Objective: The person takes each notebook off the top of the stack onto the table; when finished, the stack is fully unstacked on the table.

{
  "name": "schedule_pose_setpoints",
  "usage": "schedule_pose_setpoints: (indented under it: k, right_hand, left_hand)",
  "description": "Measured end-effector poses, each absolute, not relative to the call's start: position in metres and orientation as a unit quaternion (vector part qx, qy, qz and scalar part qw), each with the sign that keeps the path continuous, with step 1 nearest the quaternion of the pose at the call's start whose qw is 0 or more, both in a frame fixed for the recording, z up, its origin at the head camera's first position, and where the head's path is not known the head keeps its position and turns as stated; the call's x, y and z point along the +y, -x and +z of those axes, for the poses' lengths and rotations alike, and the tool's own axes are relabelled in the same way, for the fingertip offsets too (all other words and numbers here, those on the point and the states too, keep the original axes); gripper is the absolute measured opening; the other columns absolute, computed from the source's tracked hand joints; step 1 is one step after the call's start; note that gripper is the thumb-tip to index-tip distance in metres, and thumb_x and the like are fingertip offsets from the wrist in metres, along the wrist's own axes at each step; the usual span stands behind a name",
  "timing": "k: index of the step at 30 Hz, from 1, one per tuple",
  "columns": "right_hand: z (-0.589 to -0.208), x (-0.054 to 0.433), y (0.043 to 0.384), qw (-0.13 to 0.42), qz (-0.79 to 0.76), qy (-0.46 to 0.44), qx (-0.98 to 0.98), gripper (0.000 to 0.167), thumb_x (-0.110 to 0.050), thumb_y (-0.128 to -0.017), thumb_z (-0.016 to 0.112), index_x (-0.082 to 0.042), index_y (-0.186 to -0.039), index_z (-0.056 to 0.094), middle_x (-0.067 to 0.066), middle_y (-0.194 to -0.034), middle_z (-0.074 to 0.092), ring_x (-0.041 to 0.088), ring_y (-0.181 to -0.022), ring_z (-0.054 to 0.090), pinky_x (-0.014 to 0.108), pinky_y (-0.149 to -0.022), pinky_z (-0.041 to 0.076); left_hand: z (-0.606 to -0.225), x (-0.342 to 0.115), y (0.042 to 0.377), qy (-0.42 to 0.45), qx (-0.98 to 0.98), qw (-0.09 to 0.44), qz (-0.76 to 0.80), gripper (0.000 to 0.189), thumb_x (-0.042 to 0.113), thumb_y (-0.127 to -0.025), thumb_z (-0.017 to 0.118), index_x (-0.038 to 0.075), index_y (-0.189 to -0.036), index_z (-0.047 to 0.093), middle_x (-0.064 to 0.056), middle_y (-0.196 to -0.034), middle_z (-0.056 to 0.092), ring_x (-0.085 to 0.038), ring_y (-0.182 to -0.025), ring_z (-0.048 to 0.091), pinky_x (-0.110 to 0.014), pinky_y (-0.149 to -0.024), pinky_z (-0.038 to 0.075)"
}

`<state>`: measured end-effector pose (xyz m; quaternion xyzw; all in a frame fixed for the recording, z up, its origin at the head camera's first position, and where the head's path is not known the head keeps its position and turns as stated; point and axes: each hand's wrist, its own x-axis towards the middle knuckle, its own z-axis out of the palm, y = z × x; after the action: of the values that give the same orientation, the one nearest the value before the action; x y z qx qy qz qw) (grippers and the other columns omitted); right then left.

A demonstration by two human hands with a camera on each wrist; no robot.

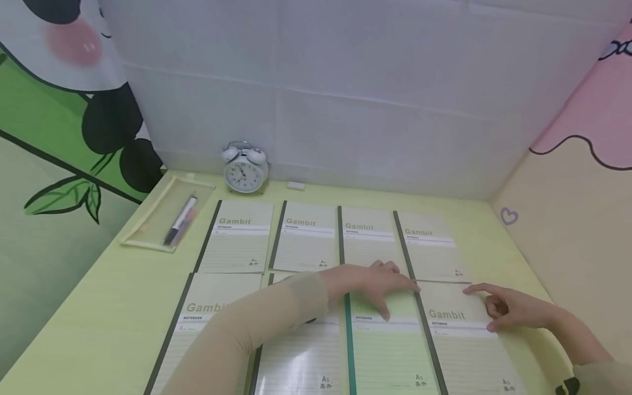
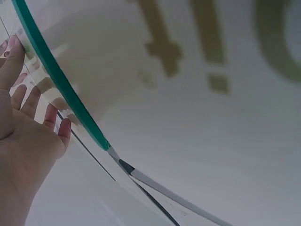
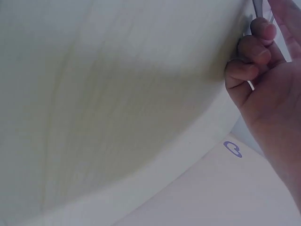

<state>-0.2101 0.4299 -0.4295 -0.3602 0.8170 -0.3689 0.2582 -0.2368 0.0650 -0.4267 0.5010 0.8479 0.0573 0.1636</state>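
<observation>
Two rows of notebooks lie on the table. My left hand (image 1: 380,282) reaches over the front notebook with a green spine (image 1: 387,351), its fingers touching the dark spine of the front right notebook (image 1: 466,340). In the left wrist view, the fingers (image 2: 32,101) look extended beside the green spine (image 2: 70,96). At the right edge of the front right notebook is my right hand (image 1: 513,310). Its index finger is stretched to the upper right corner and its thumb touches the side, while the other fingers (image 3: 244,70) curl inward.
Behind the front row lie several more notebooks (image 1: 429,252) with dark spines. A clear zip pouch (image 1: 148,236) containing a pen (image 1: 180,219) lies at the left. Against the back wall stand a white alarm clock (image 1: 245,173) and a small white block (image 1: 295,186).
</observation>
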Motion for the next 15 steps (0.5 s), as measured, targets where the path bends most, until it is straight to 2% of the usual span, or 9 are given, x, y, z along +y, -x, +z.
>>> schedule_pose_setpoints:
  k: [2,5,9,12,15]
  right_hand:
    - [-0.425,0.429,0.211,0.249,-0.352,0.351,0.831,0.065,-0.005,-0.079,0.073,-0.001,-0.136,0.040,0.015,-0.065,0.040,0.004,-0.058,0.039,0.023,-0.047,0.036]
    - [-0.414,0.427,0.214,0.206,-0.328,0.349,0.854,0.059,-0.005,-0.081,0.072,-0.001,-0.133,0.045,0.010,-0.065,0.043,0.002,-0.059,0.041,0.022,-0.049,0.037]
    - [-0.394,0.421,0.221,0.141,-0.300,0.355,0.874,0.049,-0.002,-0.084,0.068,0.000,-0.129,0.049,0.000,-0.067,0.047,0.007,-0.057,0.041,0.023,-0.050,0.037]
    - [-0.380,0.415,0.225,0.115,-0.278,0.353,0.886,0.046,-0.003,-0.085,0.067,-0.003,-0.128,0.050,-0.006,-0.070,0.049,0.005,-0.057,0.042,0.022,-0.051,0.037]
    - [-0.369,0.405,0.228,0.088,-0.254,0.341,0.901,0.046,-0.008,-0.086,0.067,-0.007,-0.129,0.051,-0.009,-0.072,0.051,0.004,-0.059,0.045,0.023,-0.053,0.038]
  left_hand:
    - [-0.427,0.064,0.238,-0.500,0.848,0.165,0.065,0.098,0.047,-0.070,0.079,0.041,-0.148,0.020,0.024,-0.150,0.025,-0.006,-0.130,0.026,-0.030,-0.107,0.023]
    - [-0.425,0.061,0.240,-0.501,0.846,0.166,0.080,0.098,0.048,-0.071,0.077,0.041,-0.149,0.018,0.021,-0.152,0.023,-0.008,-0.135,0.023,-0.038,-0.112,0.019]
    - [-0.417,0.049,0.241,-0.502,0.843,0.161,0.108,0.092,0.051,-0.075,0.073,0.039,-0.149,0.019,0.019,-0.152,0.024,-0.011,-0.137,0.023,-0.041,-0.109,0.023]
    - [-0.407,0.035,0.242,-0.500,0.843,0.154,0.126,0.087,0.052,-0.079,0.069,0.038,-0.149,0.020,0.018,-0.153,0.024,-0.013,-0.136,0.023,-0.042,-0.106,0.025]
    - [-0.396,0.019,0.241,-0.492,0.848,0.140,0.140,0.084,0.052,-0.081,0.067,0.035,-0.150,0.021,0.016,-0.153,0.024,-0.016,-0.138,0.023,-0.045,-0.108,0.023]
